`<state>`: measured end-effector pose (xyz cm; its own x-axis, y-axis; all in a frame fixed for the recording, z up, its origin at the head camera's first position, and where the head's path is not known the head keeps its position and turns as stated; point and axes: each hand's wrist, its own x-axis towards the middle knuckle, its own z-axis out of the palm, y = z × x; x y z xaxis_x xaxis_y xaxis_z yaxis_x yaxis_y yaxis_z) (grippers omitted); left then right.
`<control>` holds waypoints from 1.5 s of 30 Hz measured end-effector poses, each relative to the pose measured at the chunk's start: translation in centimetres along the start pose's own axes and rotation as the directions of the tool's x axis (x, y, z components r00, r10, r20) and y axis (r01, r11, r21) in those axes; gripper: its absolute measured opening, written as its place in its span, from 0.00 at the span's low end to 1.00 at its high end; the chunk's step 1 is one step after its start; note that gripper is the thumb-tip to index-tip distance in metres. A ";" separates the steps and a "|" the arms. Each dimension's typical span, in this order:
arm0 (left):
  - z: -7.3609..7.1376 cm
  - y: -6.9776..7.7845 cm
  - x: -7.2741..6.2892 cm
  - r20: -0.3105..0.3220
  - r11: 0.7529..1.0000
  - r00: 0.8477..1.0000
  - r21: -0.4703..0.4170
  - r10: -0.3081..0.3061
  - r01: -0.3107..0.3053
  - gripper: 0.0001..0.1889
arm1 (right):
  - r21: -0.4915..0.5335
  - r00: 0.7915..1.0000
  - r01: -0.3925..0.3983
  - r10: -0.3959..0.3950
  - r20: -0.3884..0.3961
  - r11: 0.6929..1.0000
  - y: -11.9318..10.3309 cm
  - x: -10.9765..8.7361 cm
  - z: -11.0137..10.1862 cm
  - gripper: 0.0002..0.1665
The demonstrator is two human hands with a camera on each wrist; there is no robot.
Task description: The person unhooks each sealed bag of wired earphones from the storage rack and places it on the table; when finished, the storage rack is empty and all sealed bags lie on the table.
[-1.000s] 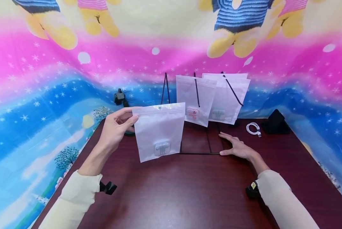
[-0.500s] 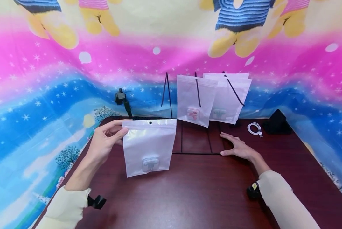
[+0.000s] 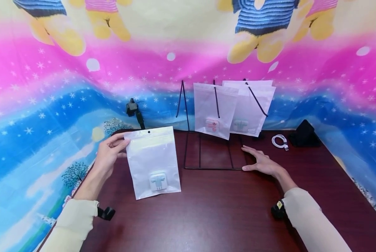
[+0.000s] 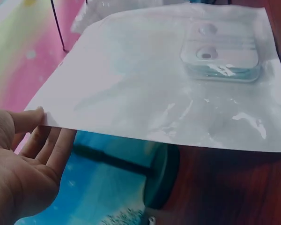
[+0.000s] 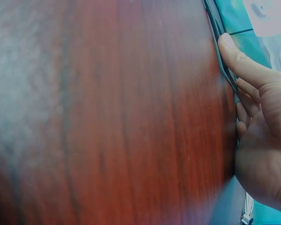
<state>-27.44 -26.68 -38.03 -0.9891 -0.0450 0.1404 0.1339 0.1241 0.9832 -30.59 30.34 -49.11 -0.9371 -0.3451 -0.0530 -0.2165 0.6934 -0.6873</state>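
My left hand (image 3: 107,154) pinches a white zip-lock bag (image 3: 151,154) by its upper left corner, thumb in front and fingers behind. The bag hangs slightly tilted over the left of the table, its punched hole at the top. Low in it shows a clear square case of earphones (image 3: 158,181), seen close up in the left wrist view. My right hand (image 3: 261,163) rests at the right side of a black wire rack (image 3: 213,169), thumb at its front corner and fingers spread along the base. Beside the hook's end, the rack's left prong (image 3: 179,99) carries nothing.
More white bags (image 3: 203,105) hang from the rack's middle and right prongs, one with pink earphones (image 3: 212,125). A coiled white cable (image 3: 279,141) and a black stand (image 3: 304,134) lie at right. A black clamp-like stand (image 3: 132,108) rises at back left.
My left hand has drawn the bag left and down, away from the rack's left prong, and tilted its face up. My right hand has stayed at the rack's base.
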 end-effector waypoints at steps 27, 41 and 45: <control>1.3 -6.6 4.4 0.089 0.935 0.961 0.271 -0.261 0.229 0.26 | 0.023 1.000 -0.016 0.016 0.009 1.000 0.0 -0.1 0.0 0.57; 3.5 -8.4 4.6 0.148 0.918 0.938 0.298 -0.315 0.261 0.27 | 0.021 1.000 -0.019 0.018 0.005 1.000 0.1 0.0 0.0 0.57; 3.8 -8.8 4.8 0.141 0.901 0.923 0.313 -0.359 0.302 0.29 | 0.027 1.000 -0.004 0.004 0.006 1.000 0.1 0.1 0.0 0.57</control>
<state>-33.60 -24.22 -46.40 -0.9694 0.0537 -0.2395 -0.1976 0.4080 0.8913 -30.65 30.35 -49.17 -0.9362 -0.3462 -0.0602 -0.2051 0.6775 -0.7063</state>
